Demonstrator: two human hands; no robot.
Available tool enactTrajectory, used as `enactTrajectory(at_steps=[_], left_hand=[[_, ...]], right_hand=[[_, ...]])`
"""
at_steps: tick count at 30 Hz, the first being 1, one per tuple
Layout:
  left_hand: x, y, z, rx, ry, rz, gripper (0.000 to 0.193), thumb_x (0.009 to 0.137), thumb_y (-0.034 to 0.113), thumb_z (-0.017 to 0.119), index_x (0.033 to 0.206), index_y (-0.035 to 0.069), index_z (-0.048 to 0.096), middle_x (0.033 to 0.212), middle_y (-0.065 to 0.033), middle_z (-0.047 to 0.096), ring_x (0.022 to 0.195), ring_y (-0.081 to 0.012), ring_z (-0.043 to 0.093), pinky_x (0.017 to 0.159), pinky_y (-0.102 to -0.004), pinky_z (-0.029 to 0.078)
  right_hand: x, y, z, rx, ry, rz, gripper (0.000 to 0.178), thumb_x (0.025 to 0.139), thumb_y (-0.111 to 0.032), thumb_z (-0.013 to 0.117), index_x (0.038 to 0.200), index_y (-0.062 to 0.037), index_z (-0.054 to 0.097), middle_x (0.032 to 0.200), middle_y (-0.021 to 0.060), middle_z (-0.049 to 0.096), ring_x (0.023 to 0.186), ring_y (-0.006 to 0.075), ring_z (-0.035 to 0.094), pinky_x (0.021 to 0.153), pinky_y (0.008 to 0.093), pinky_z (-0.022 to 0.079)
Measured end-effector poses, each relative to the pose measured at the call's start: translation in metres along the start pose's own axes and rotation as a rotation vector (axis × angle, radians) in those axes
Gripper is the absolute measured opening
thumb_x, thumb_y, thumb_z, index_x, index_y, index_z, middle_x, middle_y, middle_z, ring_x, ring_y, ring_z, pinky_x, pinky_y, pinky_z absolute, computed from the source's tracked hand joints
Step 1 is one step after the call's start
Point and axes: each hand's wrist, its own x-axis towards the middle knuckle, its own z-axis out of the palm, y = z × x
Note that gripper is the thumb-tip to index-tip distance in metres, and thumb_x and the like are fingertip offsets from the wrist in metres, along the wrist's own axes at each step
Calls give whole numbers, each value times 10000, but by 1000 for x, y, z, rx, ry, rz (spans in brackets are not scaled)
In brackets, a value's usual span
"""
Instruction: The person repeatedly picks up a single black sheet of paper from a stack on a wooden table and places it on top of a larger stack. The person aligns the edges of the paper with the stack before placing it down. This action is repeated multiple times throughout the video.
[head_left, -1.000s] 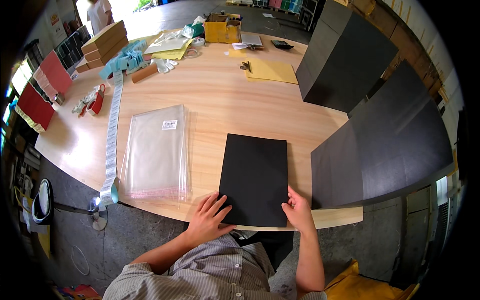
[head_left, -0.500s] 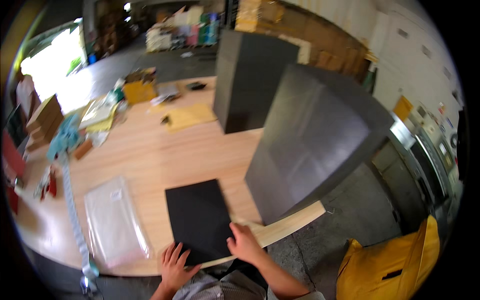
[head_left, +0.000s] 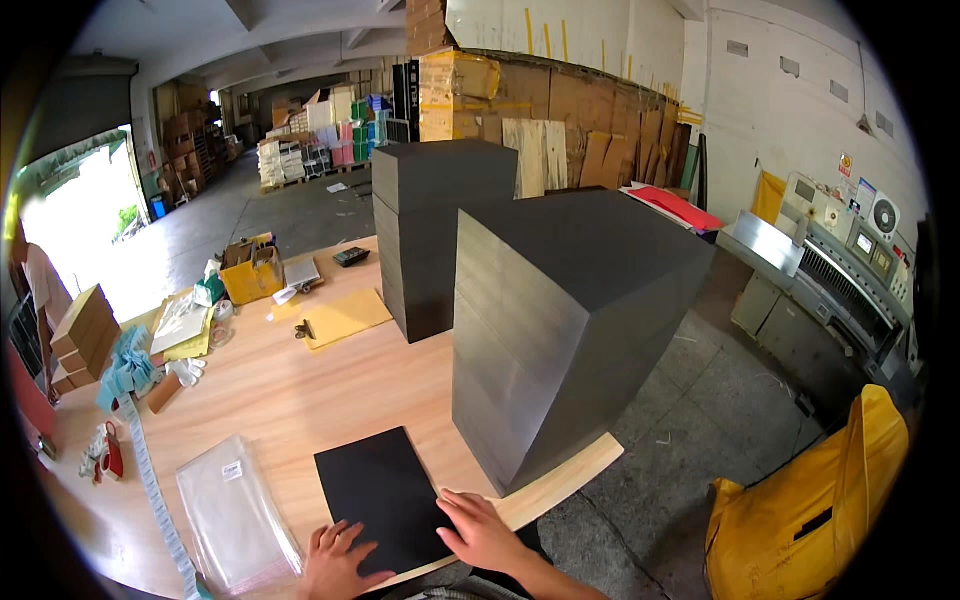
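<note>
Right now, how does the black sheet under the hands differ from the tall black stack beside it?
The black sheet lies flat and thin on the table; the tall black stack rises high. The sheet is under the left hand and right hand; the stack is untouched. Both are matt black and rectangular.

A stack of clear plastic bags (head_left: 235,515) with a small white label (head_left: 233,470) lies near the desk's front edge. Brown cardboard boxes (head_left: 80,330) sit stacked at its left edge. A yellow envelope (head_left: 345,318) lies mid-desk. A red-and-yellow sign (head_left: 845,165) hangs on the right wall above a machine's small screen (head_left: 862,243).
</note>
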Motion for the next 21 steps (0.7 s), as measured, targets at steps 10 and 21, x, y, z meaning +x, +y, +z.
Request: enactTrajectory(at_steps=[10, 21], left_hand=[[292, 38, -200, -362, 437, 865, 558, 766, 295, 906, 1253, 96, 719, 1407, -148, 627, 1300, -357, 597, 1055, -467, 497], [382, 91, -266, -404, -49, 1007, 373, 805, 169, 879, 1133, 30, 767, 1159, -132, 759, 1140, -291, 698, 981, -392, 540]], right_hand=[[90, -30, -218, -303, 787, -480, 337, 782, -21, 692, 1114, 32, 708, 1154, 177, 715, 1023, 357, 658, 896, 416, 548], [156, -16, -267, -424, 919, -625, 367, 782, -2, 681, 1146, 40, 711, 1207, 192, 698, 1140, 395, 635, 1000, 436, 506]])
